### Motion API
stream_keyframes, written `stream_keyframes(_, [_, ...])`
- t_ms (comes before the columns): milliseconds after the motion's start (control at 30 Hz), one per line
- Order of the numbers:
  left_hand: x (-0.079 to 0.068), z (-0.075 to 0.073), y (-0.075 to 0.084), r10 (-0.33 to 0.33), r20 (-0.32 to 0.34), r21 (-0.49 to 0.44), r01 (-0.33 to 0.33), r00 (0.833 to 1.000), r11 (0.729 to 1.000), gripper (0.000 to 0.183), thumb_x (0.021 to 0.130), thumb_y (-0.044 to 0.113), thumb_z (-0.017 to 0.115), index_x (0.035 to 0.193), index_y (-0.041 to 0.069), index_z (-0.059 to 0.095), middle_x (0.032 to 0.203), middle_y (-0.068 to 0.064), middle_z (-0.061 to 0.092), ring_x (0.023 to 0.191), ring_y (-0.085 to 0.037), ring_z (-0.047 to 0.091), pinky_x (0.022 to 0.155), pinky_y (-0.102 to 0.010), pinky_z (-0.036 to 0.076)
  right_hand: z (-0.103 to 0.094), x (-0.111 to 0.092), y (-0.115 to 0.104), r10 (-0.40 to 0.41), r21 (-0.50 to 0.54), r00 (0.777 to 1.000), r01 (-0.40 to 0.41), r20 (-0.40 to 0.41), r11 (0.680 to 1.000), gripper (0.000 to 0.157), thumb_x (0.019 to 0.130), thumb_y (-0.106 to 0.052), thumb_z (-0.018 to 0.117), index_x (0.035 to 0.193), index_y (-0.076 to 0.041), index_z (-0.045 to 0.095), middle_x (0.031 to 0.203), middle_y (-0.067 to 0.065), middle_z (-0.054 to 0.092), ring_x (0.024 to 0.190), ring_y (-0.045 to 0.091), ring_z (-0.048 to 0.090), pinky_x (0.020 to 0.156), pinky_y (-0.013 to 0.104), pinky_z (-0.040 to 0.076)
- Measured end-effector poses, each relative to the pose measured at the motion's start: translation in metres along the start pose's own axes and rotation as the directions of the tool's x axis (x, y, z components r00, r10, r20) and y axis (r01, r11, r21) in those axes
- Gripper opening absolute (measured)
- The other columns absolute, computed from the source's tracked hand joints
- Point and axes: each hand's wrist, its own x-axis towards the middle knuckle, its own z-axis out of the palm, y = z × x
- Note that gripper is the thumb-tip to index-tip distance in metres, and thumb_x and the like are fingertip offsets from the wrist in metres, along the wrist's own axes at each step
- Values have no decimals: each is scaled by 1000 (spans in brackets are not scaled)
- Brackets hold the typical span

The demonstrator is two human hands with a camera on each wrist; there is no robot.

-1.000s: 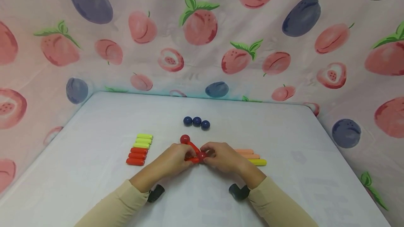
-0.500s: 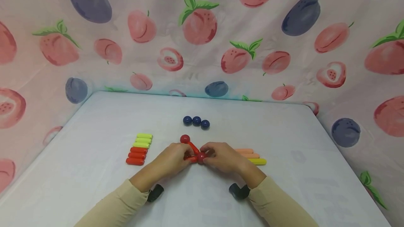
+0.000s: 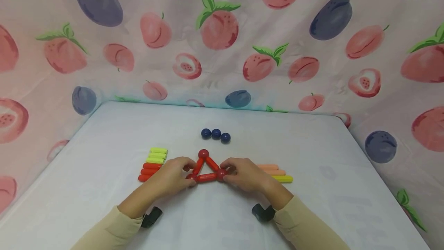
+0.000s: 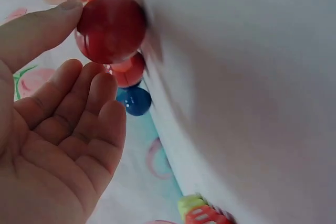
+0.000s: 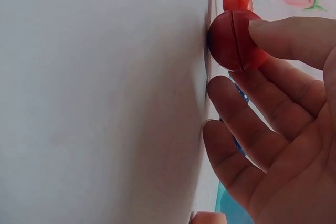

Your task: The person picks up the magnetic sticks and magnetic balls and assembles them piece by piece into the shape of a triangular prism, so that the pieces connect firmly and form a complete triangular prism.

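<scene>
In the head view, a triangle of three red magnetic rods [image 3: 207,177] and three red balls lies flat on the white table, one corner pointing away. My left hand [image 3: 175,174] holds the left corner ball [image 4: 112,29] between thumb and fingertips. At the right corner, my right hand [image 3: 244,173] pinches the other ball [image 5: 235,41], its thumb on one side and fingers behind. The far corner ball [image 3: 203,154] is untouched. Beyond the triangle sit three dark blue balls [image 3: 216,134] in a short row.
Left of the triangle lie short yellow-green rods [image 3: 158,151] and red rods [image 3: 149,171], partly covered by my left hand. Peach rods [image 3: 268,167] and a longer yellow rod [image 3: 285,179] lie beside my right hand. A fruit-patterned cloth [image 3: 222,68] hangs behind the table.
My left hand has moved left from the near red rod to the left corner ball, uncovering the triangle's left side. My right hand stays at the right corner ball.
</scene>
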Motion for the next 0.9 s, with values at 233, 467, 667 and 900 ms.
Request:
stream_keyframes(233, [-4, -1, -4, -13, 2, -36, 13, 1000, 999, 31, 80, 8, 85, 107, 11, 70, 92, 5, 63, 88, -14, 59, 79, -32, 57, 2, -3, 0, -6, 1, 1000, 6, -11, 1000, 33, 92, -18, 73, 125, -17, 66, 111, -4, 67, 101, 17, 61, 87, 37, 55])
stream_keyframes(467, [-2, -1, -3, 8, 5, -29, -8, 1000, 1000, 30, 81, 6, 83, 107, 10, 70, 91, 6, 64, 87, -14, 59, 82, -34, 56, 4, -8, -1, -7, 1, 1000, 7, -18, 1000, 33, 91, -18, 74, 124, -17, 67, 109, -6, 66, 100, 17, 60, 85, 35, 55])
stream_keyframes(667, [-1, 0, -2, 29, 5, -33, -29, 1000, 999, 29, 82, 4, 82, 107, 8, 70, 91, 4, 65, 86, -15, 60, 81, -34, 56, 5, -11, -3, -16, -7, 1000, 16, -13, 1000, 38, 88, -22, 78, 124, -15, 67, 107, -8, 65, 102, 17, 60, 82, 33, 56])
stream_keyframes(900, [-1, 0, 0, 26, 12, -27, -25, 1000, 999, 30, 82, 5, 81, 109, 9, 70, 93, 4, 65, 87, -15, 59, 81, -34, 56, 5, -13, -2, -31, -16, 999, 30, -24, 999, 36, 89, -21, 77, 122, -14, 67, 106, -8, 65, 101, 16, 61, 83, 33, 55])
